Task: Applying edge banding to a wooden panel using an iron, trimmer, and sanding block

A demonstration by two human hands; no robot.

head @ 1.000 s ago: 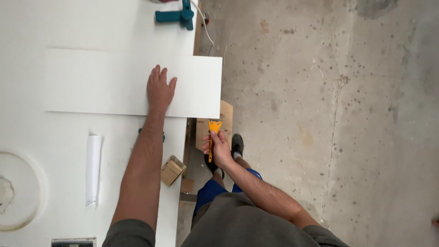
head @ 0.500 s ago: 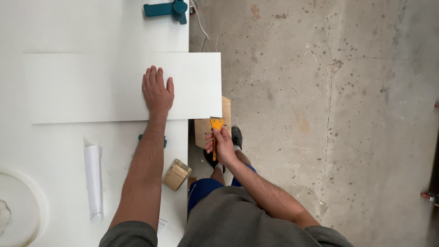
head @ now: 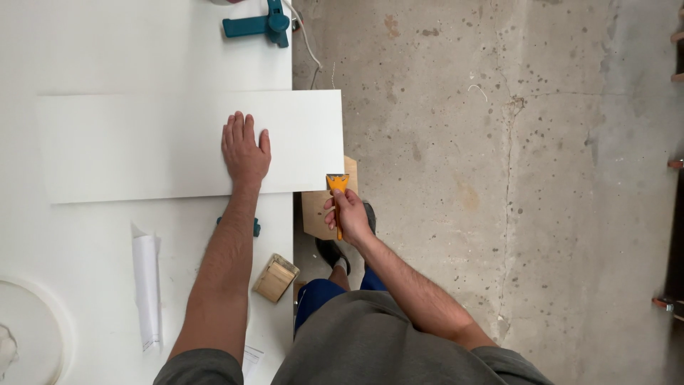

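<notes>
White panel (head: 142,146) under flat open left hand (head: 245,151); right hand (head: 347,214) grips yellow scraper (head: 337,187) at edge.

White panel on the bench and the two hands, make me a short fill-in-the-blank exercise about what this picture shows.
1. The left hand lies flat on the white ____.
2. The right hand grips a scraper whose colour is ____.
3. The teal clamp lies on the white ____, beyond the panel.
4. The floor is bare ____.

Missing words: panel; yellow; table; concrete
</notes>
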